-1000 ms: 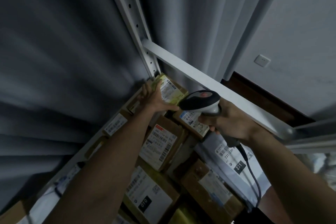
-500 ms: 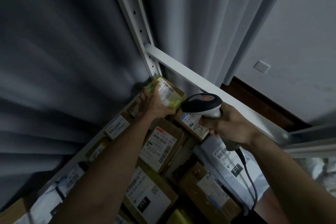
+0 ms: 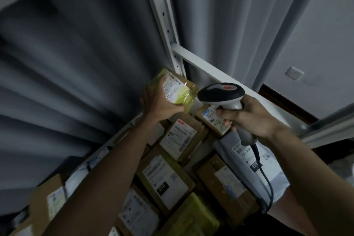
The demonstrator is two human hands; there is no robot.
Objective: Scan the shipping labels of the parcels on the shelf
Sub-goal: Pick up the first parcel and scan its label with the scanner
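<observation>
Head view of a shelf scan, with every position given relative to the white shelf upright (image 3: 168, 30). Left hand (image 3: 159, 101), just below and left of the upright's foot, fingers curled round a yellow-wrapped parcel (image 3: 180, 90) and gripping it; parcel tilted with its white shipping label (image 3: 171, 87) turned up and rightward, evidently so that the printed barcode faces the reader. Right hand (image 3: 249, 117), below and to the right of the upright, fingers wrapped firmly round the handle of a barcode scanner (image 3: 220, 96); dark scanner head close beside the parcel's right edge and aimed toward the label, apparently set for a reading at close range. Grey scanner cable (image 3: 266, 178) hanging from the handle, farther down and right of the upright. Held parcel: glossy yellow film over a brown carton, label pale with small black print and a short barcode near its upper edge; text too blurred to read. Remaining parcels (image 3: 180, 138) packed close together on the shelf below the upright, mostly brown cartons with white labels face up, probably laid so for quick scanning; one grey mailer bag (image 3: 243, 165) below and right of the upright. Grey curtain (image 3: 76, 63) behind the upright on both sides.
</observation>
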